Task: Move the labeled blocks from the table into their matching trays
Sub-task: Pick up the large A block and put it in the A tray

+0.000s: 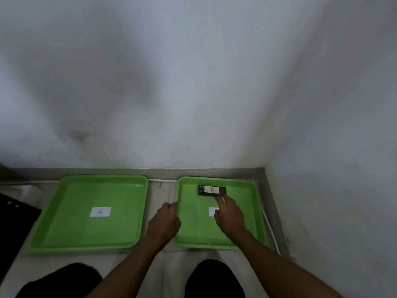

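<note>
Currently the block labeled B (212,190) lies in the right tray (253,211), just beyond the right hand (229,214), whose extended fingertips (219,198) touch its near edge; that grip is open and holds nothing. The left hand (165,220) curls against the tray's near-left rim; whether it clamps the rim cannot be confirmed. Risk: a further push may slide the block against the far wall. Risk: a tugged rim may shift the tray on the counter (159,265). The tray marked A (53,211) holds no block.
</note>
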